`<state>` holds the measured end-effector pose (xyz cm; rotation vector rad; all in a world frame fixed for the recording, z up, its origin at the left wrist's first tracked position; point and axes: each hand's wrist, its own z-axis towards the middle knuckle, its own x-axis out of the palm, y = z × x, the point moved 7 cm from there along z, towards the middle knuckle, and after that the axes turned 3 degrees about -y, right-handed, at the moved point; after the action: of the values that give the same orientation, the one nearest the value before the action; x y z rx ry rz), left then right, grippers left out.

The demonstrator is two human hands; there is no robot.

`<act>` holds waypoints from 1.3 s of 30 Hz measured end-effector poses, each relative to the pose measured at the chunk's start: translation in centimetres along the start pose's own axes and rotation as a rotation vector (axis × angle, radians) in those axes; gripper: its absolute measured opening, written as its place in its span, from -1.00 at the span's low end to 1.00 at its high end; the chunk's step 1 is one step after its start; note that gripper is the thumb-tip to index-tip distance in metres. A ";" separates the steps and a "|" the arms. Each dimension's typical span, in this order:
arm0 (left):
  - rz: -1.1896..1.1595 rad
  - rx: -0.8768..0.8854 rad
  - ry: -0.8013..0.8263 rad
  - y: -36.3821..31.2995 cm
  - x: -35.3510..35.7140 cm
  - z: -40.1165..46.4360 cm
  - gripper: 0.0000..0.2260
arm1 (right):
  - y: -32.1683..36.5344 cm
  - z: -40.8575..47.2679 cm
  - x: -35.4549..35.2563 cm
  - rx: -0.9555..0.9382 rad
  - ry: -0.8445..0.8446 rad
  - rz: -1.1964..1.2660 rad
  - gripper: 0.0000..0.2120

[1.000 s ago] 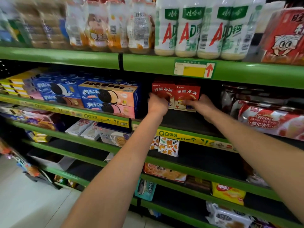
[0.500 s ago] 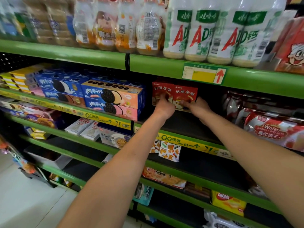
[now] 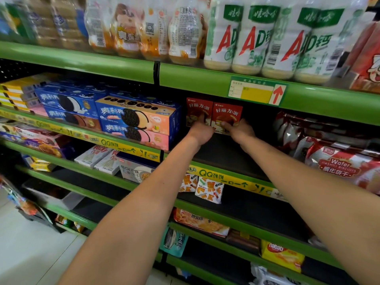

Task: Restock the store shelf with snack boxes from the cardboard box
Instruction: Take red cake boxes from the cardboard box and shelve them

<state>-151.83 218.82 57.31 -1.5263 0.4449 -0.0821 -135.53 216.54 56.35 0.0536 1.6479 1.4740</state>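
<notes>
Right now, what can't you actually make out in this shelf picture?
Head view only:
- Lower fronts of the two red boxes: hidden behind the left hand and right hand.
- Cardboard box: out of frame.
- Price tag print: too small.
- Top-shelf bottles: caps cut off.

Two snack boxes stand side by side, seemingly deep on the shelf.

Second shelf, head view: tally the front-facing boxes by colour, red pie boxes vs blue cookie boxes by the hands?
Red pie boxes: 2, the left red box under the left hand and the right red box under the right hand.
Blue and peach cookie boxes: 2, upper cookie box stacked on lower cookie box.
Total: 4
</notes>
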 end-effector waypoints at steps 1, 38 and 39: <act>-0.002 -0.001 0.004 0.0 0.1 0.1 -0.42 | -0.1 0.1 0.1 0.003 -0.001 -0.004 -0.42; -0.387 -0.336 -0.869 11.8 -9.5 -39.1 -0.87 | 0.0 -31.7 3.6 -0.238 0.961 0.351 -0.80; -0.405 -0.379 -0.920 13.5 -9.8 -42.5 -0.87 | -0.6 -34.8 5.1 -0.237 1.035 0.322 -0.80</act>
<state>-177.81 182.62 47.23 -1.8155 -0.6146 0.4000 -159.93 192.29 49.01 -0.7165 2.3013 2.1224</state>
